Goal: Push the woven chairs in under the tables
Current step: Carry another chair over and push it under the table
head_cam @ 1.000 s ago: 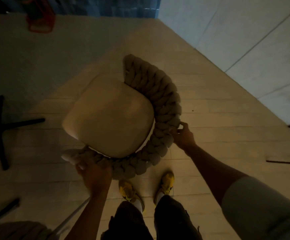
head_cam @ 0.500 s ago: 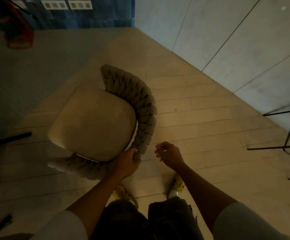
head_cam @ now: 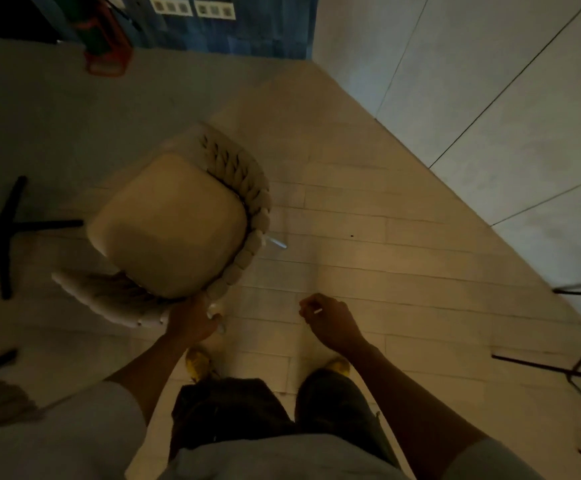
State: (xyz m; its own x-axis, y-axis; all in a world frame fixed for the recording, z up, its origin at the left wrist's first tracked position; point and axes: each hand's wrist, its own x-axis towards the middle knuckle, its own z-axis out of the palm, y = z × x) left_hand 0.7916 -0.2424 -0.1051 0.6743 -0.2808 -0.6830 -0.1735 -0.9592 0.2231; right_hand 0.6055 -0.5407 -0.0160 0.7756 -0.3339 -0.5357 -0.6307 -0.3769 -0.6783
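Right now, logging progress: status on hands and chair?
Left hand grips woven chair backrest. Right hand free, loosely curled. Black cross base just left of chair.

- The left hand (head_cam: 192, 320) is stretched forward and down. Its fingers are curled round the braided back edge of the woven chair (head_cam: 167, 223) and grip it at the corner nearest to the body.
- The left arm (head_cam: 143, 368) is bare up to a light short sleeve (head_cam: 74, 427) and runs slantwise from the lower left up to the hand.
- The right hand (head_cam: 330, 322) is in the air, apart from the chair, and holds nothing. Its fingers are loosely curled and the thumb is near the forefinger.
- The right arm (head_cam: 403, 386) is bent a little at the wrist and runs from the lower right up to the hand.
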